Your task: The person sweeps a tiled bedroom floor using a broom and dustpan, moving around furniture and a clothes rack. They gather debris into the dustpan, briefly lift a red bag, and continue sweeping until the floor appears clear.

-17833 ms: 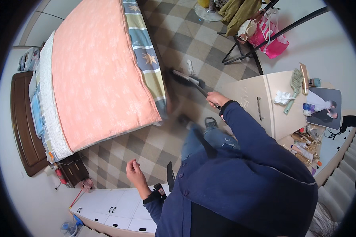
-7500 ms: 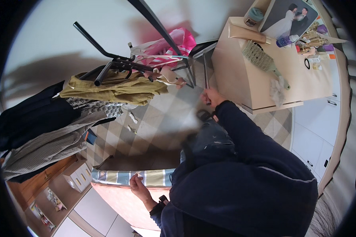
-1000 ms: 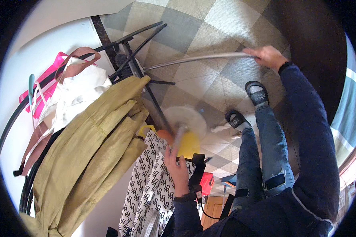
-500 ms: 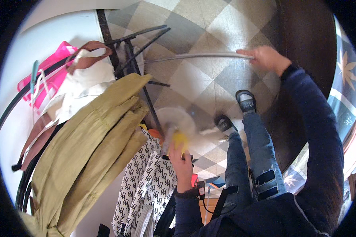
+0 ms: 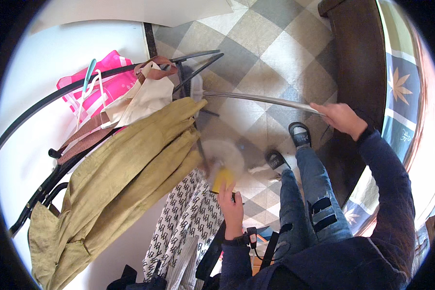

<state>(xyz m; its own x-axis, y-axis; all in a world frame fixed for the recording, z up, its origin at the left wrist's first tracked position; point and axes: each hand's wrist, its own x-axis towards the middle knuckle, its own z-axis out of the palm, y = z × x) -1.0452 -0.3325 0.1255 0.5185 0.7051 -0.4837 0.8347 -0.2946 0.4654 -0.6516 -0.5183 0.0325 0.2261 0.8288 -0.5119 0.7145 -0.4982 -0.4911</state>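
Note:
My right hand (image 5: 341, 117) is closed round the end of a long silvery metal pole (image 5: 263, 98). The pole runs left, low over the floor, and its far end passes behind a black clothes rack (image 5: 38, 110), where a pale shape partly shows. My left hand (image 5: 231, 203) has its fingers on a yellow block-like thing (image 5: 222, 179) with a dark edge. Beyond that lies a round, see-through, blurred shape (image 5: 223, 153); whether the two are joined I cannot tell. Black-and-white patterned cloth (image 5: 181, 217) hangs just left of this hand.
Olive trousers (image 5: 116, 179), a cream bag (image 5: 140, 101) and a pink bag (image 5: 106, 72) hang on the rack at left. My slippered feet stand on the checkered tile floor (image 5: 256, 43). Along the right runs dark wooden furniture (image 5: 360, 63) beside patterned bedding (image 5: 401, 92).
In the picture, the right hand and pole sit lower, with the pole's hand end tilted down. The left hand and yellow thing have shifted slightly right and down. The rack has also shifted right and down.

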